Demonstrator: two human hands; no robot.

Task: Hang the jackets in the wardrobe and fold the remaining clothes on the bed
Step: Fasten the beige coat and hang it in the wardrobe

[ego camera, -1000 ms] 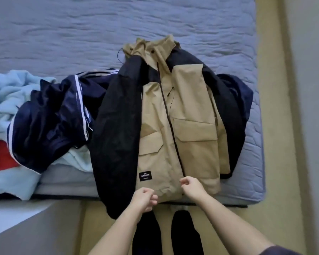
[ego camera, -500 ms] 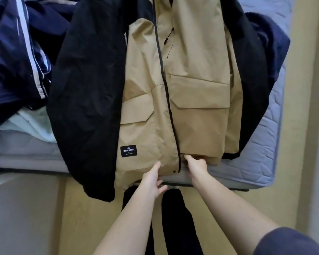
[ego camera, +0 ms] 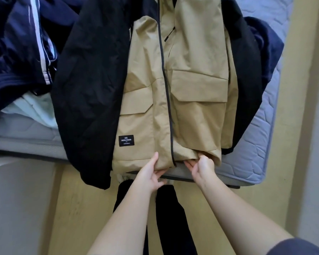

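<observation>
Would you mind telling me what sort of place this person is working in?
Most likely a bedroom: a quilted mattress carries a tan and black jacket spread flat, with a navy striped garment heaped beside it.

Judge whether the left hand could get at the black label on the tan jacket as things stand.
Probably yes. The black label lies uncovered on the tan jacket, just beyond the left hand, with nothing between them; the hand would first have to release the jacket.

The tan jacket [ego camera: 173, 107] loses its collar past the top edge, and its hem hides the fingertips of the right hand [ego camera: 203, 165].
</observation>
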